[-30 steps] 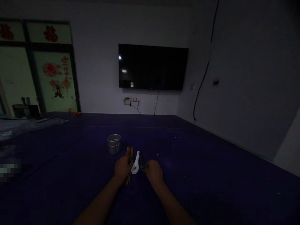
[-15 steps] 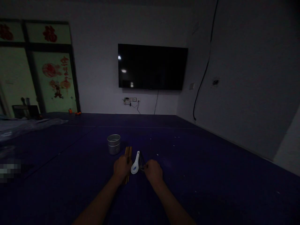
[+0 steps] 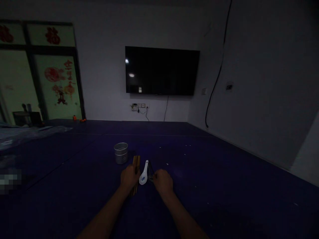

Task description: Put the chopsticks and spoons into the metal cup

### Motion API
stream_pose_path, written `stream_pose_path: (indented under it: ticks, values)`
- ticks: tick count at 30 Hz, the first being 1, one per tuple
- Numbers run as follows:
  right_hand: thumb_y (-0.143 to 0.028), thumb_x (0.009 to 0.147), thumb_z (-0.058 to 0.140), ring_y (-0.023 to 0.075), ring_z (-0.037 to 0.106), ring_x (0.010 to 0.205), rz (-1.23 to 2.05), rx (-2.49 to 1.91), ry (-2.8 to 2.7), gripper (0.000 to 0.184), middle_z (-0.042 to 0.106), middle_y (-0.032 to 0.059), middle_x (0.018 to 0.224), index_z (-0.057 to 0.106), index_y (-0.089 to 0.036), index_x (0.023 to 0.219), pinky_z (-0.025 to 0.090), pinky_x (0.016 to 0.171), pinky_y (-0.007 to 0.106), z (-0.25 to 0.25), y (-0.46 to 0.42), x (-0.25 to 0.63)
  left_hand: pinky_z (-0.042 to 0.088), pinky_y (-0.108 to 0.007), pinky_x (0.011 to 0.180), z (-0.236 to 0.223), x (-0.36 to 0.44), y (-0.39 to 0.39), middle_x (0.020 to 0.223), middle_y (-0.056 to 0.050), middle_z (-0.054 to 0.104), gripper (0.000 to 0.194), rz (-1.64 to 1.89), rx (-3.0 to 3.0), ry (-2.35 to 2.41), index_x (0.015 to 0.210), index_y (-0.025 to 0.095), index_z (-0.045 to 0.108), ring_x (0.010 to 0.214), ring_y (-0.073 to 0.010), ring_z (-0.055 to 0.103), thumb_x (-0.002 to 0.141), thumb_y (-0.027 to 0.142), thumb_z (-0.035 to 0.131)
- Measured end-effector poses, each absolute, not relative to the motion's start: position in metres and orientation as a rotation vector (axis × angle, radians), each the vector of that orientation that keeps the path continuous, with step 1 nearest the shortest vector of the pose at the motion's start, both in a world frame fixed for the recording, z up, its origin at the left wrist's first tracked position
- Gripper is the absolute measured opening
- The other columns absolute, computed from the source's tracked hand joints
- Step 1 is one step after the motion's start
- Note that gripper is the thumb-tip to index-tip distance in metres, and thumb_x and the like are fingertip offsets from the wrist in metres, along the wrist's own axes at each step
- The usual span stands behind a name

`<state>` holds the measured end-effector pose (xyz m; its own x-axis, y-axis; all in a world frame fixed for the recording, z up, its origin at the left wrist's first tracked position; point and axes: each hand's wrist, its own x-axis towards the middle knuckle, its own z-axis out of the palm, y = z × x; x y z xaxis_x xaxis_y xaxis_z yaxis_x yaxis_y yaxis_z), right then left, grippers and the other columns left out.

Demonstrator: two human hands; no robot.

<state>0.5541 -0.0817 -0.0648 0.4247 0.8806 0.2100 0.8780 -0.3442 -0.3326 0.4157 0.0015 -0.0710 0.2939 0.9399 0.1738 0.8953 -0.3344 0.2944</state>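
A bundle of wooden chopsticks lies lengthwise on the dark blue floor, and my left hand is closed over its middle. Just right of that hand rests a white porcelain soup spoon with a blue mark in its bowl, handle pointing away from me. Beside it is a dark metal spoon, dim and partly covered. My right hand has its fingertips pinched at the edge of this metal spoon's bowl. A metal cup-shaped holder stands upright beyond my left hand.
Small white scraps are scattered on the floor to the right. Clear plastic sheeting lies at the left. A television hangs on the far wall, and a black cable runs down the right wall.
The chopsticks and my left hand have shifted slightly left, away from the porcelain spoon. My right hand has stayed nearly still at the metal spoon.
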Motion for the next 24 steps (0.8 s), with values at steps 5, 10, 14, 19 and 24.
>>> stream_pose_path:
  ticks: [5,10,14,19,24]
  values:
    - [-0.018,0.083,0.052,0.0222,0.067,0.094,0.038,-2.284,-1.496,0.023,0.071,0.0114,0.098,0.072,-0.019,0.095,0.045,0.074,0.027,-0.063,-0.082,0.554,0.043,-0.024,0.075,-0.071,0.415,0.001,0.11,-0.009,0.068,0.033,0.487,2.409,1.717,0.113,0.021,0.061,0.098,-0.0198,0.064,0.087,0.035,0.047]
    - [-0.018,0.083,0.052,0.0218,0.067,0.094,0.067,-2.294,-1.512,0.022,0.071,0.0108,0.099,0.073,-0.019,0.091,0.045,0.072,0.026,-0.06,-0.082,0.554,0.043,-0.024,0.077,-0.068,0.414,-0.001,0.112,-0.008,0.067,0.033,0.487,2.418,1.699,0.113,0.022,0.062,0.101,-0.0194,0.063,0.087,0.033,0.047]
    - [-0.019,0.082,0.055,0.0213,0.066,0.094,0.071,-2.28,-1.502,0.02,0.072,0.0103,0.099,0.073,-0.019,0.091,0.044,0.074,0.025,-0.058,-0.084,0.554,0.043,-0.024,0.076,-0.068,0.415,-0.001,0.113,-0.008,0.067,0.033,0.472,2.423,1.713,0.112,0.021,0.062,0.1,-0.0182,0.063,0.088,0.035,0.045]
    - [-0.018,0.082,0.057,0.0208,0.065,0.097,0.071,-2.232,-1.525,0.02,0.071,0.0084,0.101,0.073,-0.02,0.095,0.044,0.077,0.024,-0.058,-0.084,0.554,0.043,-0.025,0.074,-0.066,0.415,-0.004,0.111,-0.008,0.067,0.033,0.491,2.427,1.72,0.109,0.02,0.062,0.097,-0.0184,0.064,0.089,0.038,0.042]
    - [-0.013,0.082,0.055,0.0207,0.062,0.101,0.031,-2.19,-1.571,0.023,0.07,0.0078,0.103,0.074,-0.021,0.094,0.042,0.08,0.024,-0.06,-0.082,0.555,0.041,-0.024,0.073,-0.061,0.417,-0.007,0.104,-0.008,0.068,0.035,0.553,2.483,1.646,0.094,0.019,0.065,0.092,-0.0174,0.064,0.092,0.042,0.038]
